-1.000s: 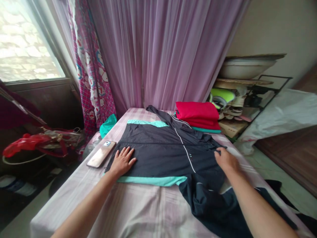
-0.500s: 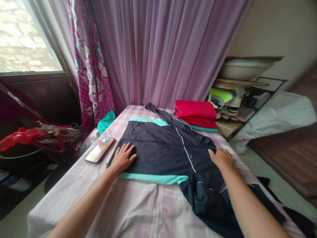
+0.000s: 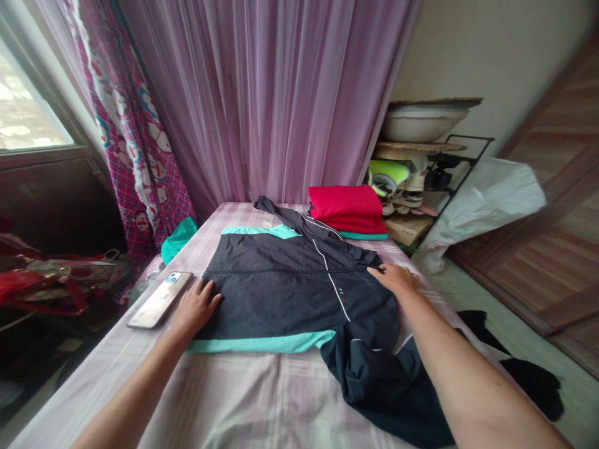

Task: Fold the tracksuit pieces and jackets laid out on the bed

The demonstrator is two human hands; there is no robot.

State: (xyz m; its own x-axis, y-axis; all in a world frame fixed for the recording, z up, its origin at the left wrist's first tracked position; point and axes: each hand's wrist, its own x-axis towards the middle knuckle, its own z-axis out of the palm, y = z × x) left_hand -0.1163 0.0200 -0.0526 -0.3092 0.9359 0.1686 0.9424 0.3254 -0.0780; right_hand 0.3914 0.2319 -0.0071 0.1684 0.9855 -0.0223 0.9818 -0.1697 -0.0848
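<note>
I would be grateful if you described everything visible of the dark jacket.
The dark jacket looks like thin synthetic fabric, with turquoise side panels, white piping and a pale mark on the chest. It lies front up on the checked cloth, slightly creased, its zip apparently closed. The far sleeve stretches toward the mauve curtain; the near one lies bunched, partly hidden by the right forearm. The left hand rests at the hem, the right hand at the collar end.

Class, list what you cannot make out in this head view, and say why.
All in the head view:
- Right hand: some fingers hidden behind the hand itself.
- Mark on the jacket: too small to read.
- Near sleeve: partly covered by the right forearm.
- Phone front: face down.
- Window: cut by left edge.
</note>
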